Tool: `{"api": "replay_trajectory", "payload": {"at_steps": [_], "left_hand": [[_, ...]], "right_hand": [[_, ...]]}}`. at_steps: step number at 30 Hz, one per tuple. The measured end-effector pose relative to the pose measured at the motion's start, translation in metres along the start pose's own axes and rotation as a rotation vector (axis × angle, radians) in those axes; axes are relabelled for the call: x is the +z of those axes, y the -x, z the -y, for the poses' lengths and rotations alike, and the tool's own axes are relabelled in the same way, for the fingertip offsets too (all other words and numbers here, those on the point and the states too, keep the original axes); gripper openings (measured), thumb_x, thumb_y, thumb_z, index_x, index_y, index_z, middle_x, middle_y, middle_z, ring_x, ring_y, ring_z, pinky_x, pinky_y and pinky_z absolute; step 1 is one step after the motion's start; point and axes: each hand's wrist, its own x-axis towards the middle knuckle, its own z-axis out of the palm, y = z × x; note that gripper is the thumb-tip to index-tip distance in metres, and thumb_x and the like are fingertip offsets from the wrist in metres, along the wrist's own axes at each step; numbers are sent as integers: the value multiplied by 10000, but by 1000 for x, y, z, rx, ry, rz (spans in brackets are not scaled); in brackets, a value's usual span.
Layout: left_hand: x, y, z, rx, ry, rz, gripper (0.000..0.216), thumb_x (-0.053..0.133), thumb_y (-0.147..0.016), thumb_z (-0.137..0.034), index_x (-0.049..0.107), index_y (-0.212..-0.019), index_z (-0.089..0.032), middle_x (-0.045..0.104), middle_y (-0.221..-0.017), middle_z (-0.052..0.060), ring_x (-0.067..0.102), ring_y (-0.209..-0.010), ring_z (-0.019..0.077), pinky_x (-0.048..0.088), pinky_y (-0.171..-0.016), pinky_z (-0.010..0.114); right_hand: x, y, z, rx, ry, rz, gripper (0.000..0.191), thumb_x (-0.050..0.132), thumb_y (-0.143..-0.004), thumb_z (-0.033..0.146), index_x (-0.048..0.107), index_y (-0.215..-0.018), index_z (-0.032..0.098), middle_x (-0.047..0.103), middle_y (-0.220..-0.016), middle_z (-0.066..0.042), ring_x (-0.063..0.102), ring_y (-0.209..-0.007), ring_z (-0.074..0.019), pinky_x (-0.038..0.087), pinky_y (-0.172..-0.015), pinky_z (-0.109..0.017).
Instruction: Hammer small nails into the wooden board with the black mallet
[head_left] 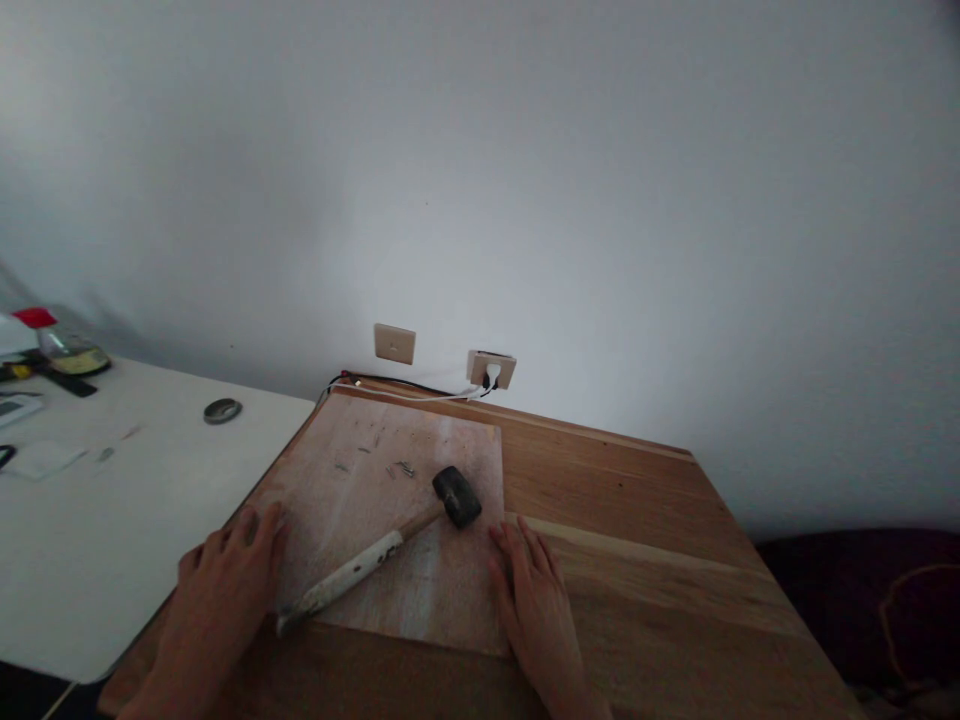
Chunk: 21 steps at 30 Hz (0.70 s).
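A thin board (375,580) lies flat on the wooden table, and both hands rest at its sides. My left hand (232,575) is at the board's left edge, fingers loosely spread and holding nothing. On the right edge lies my right hand (532,590), open, with its fingers stretched forward. Between them a mallet (352,570) lies diagonally on the board. Its black head (456,497) points to the far right and its worn white handle end is near my left hand. Several small nails (405,468) are scattered on the far half of the board.
The wooden table (645,560) meets a pale wall with an outlet (493,370), a plugged white cable and a blank plate (394,343). A white table (150,480) adjoins on the left, bearing a round metal lid (223,410) and a red-capped bottle (64,345). Dark cloth (855,600) lies right.
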Motion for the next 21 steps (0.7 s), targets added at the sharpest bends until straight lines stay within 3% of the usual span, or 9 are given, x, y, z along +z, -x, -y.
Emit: {"api": "replay_trajectory", "payload": {"at_steps": [4,8,12,15,17,19,21], "left_hand": [[-9,8,-21,116,23,36,522,361,-872,-28,664,-1288,-118,669,-1297,222,683,-994,361,543,-843,541],[-6,17,-48,280,81,33,552,399,-814,36,740,-1177,-201,671,-1346,154,688,-1060,354,537,-894,544],[-6,16,-67,391,196,51,458,445,-850,-29,758,-1108,-241,725,-1262,104,700,-1045,314,552,-899,489],[-11,4,-80,378,252,5,359,447,-919,-137,747,-1101,-217,757,-1147,114,697,-1019,322,548,-873,490],[-16,-6,-95,397,327,-50,334,437,-965,-210,731,-1124,-202,759,-1110,119,693,-1005,309,545,-874,476],[-21,-16,-117,504,438,-82,324,436,-989,-237,711,-1158,-204,754,-1111,107,687,-1014,275,539,-905,441],[-26,-27,-145,656,523,-79,319,445,-986,-193,691,-1187,-224,743,-1136,88,672,-1047,250,526,-934,417]], "right_hand": [[-14,14,-29,-3,37,-109,341,435,-1058,367,645,-1279,216,684,-1344,-125,552,-1349,-332,457,-1115,-595],[-35,37,-66,53,63,-204,371,381,-1073,438,640,-1225,220,708,-1270,-141,623,-1230,-336,489,-1038,-603],[-56,61,-85,176,50,-293,437,393,-1051,534,642,-1188,203,722,-1182,-167,657,-1133,-351,529,-961,-580],[-60,69,-72,285,-28,-317,492,376,-1046,558,634,-1258,196,733,-1130,-166,710,-1020,-322,589,-863,-476],[-58,66,-55,330,-104,-198,475,391,-1050,532,610,-1343,229,767,-1091,-128,750,-954,-302,605,-782,-407],[-55,58,-37,334,-167,-49,461,420,-1041,532,622,-1354,260,803,-950,-86,778,-834,-297,598,-687,-368],[-54,47,-24,331,-248,13,418,426,-1039,527,673,-1251,264,802,-846,-69,777,-750,-287,582,-634,-344]]}}
